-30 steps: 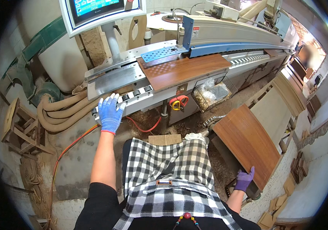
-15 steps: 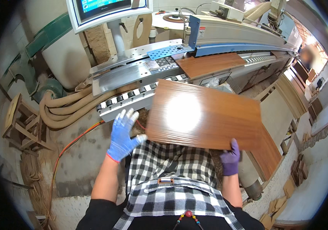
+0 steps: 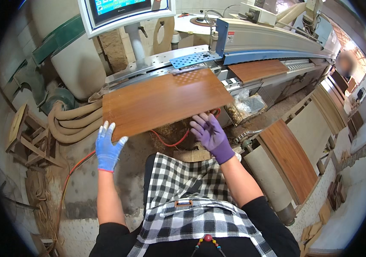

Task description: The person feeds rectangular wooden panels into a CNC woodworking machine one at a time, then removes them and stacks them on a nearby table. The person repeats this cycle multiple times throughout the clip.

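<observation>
A brown wood-grain panel lies at a slant over the near end of the edge-banding machine, covering most of its infeed table and roller rail. My left hand, in a blue glove with pale fingertips, has its fingers spread against the panel's near left corner. In a purple glove, my right hand is at the near edge toward the right end, palm turned up and fingers stretched out along the edge. Whether those fingertips reach under the panel is hidden. Another brown panel sits farther along the machine, beside its blue guard.
A control screen stands at the back left, above ribbed hoses and a wooden stool. On the right, a brown panel rests on a roller conveyor. A box with clear plastic stands below the machine.
The panel has moved forward and left, from in front of me onto the machine. Both hands have shifted left, and my right hand no longer has its thumb over the panel's edge.
</observation>
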Motion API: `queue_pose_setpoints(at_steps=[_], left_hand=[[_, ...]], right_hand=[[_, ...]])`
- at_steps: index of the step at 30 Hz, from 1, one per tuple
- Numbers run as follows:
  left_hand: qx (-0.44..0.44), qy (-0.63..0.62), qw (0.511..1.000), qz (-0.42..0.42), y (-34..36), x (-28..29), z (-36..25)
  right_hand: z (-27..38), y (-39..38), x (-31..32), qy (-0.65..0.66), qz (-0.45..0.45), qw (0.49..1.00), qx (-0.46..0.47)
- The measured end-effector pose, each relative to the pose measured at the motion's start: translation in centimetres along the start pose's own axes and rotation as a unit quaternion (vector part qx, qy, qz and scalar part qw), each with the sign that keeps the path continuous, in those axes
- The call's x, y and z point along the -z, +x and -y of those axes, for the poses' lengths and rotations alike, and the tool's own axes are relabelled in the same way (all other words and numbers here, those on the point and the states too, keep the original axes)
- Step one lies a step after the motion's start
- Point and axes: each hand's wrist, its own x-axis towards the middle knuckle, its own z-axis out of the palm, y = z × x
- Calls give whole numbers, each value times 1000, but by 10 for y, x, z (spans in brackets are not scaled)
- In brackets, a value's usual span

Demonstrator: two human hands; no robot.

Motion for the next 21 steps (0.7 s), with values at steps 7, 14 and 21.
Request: queue_pose_setpoints(at_steps=[7, 14, 21], left_hand=[[40, -5, 999, 11, 54, -23, -3], [39, -31, 999, 7, 52, -31, 11], [45, -37, 998, 10, 54, -28, 2]], right_hand=[[88, -132, 201, 7, -164, 980, 112], [163, -281, 241, 54, -515, 827, 218], [173, -302, 260, -30, -535, 826, 172]])
